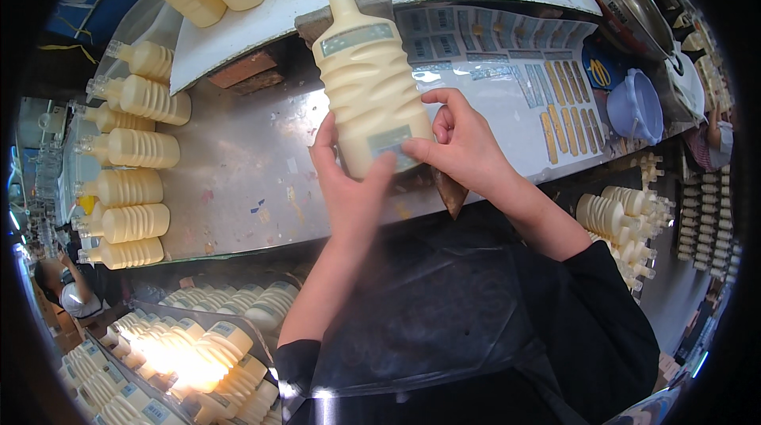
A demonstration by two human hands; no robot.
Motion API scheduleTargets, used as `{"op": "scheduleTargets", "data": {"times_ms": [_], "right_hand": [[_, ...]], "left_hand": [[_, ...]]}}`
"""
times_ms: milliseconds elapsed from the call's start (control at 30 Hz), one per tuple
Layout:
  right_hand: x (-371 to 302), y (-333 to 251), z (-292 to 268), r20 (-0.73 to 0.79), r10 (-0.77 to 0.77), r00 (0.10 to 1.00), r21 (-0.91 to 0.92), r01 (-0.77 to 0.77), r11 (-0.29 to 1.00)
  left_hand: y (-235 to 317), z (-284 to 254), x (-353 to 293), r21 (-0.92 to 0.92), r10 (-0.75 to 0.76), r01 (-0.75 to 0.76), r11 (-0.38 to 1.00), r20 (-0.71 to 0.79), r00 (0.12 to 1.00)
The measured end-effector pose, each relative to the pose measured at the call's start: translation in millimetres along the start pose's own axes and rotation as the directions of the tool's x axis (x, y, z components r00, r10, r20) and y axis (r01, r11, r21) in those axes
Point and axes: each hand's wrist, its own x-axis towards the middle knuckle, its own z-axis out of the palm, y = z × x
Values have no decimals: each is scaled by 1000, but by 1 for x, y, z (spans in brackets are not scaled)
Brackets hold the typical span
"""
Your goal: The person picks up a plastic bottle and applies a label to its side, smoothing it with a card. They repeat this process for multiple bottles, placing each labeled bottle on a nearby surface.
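A large cream bottle [369, 80] with wavy ridges and a clear threaded neck lies in front of me, its neck end resting on a dark block [380, 9]. One grey-green label [357, 39] spans its shoulder. A smaller one [388, 142] sits near its base, with both my thumbs on it. My left hand [349, 171] grips the bottle's left side near the base, its thumb blurred. At the lower right, my right hand [460, 139] presses its thumb on the label's edge, the other fingers curled beside the bottle.
Similar bottles [139, 147] line the left table edge; several more fill crates [190, 354] at lower left. Label sheets [507, 44] and gold strips [567, 135] lie on the right. Beyond stands a blue-violet bucket [634, 108]. A brown pointed piece [449, 193] juts from the near edge.
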Motion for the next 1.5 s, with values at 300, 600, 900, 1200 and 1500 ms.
{"op": "scheduleTargets", "data": {"times_ms": [300,600,900,1200,1500], "right_hand": [[1,2,0,13,-2,1000,30,2,1000],[3,7,-1,33,18,999,111,-22,994],[1,4,1,6,-16,1000,26,16,1000],[0,1,1,4,-7,1000,17,7,1000],[0,1,2,-5,-3,1000,28,3,1000]], "left_hand": [[0,0,0,-3,0,0,1000,5,1000],[-10,-3,1,-130,-5,6,992,8,1000],[-3,-2,1,-80,6,-4,997,24,1000],[-4,-2,1,-83,0,2,997,23,1000],[2,-1,-1,-14,-7,7,1000,37,999]]}}
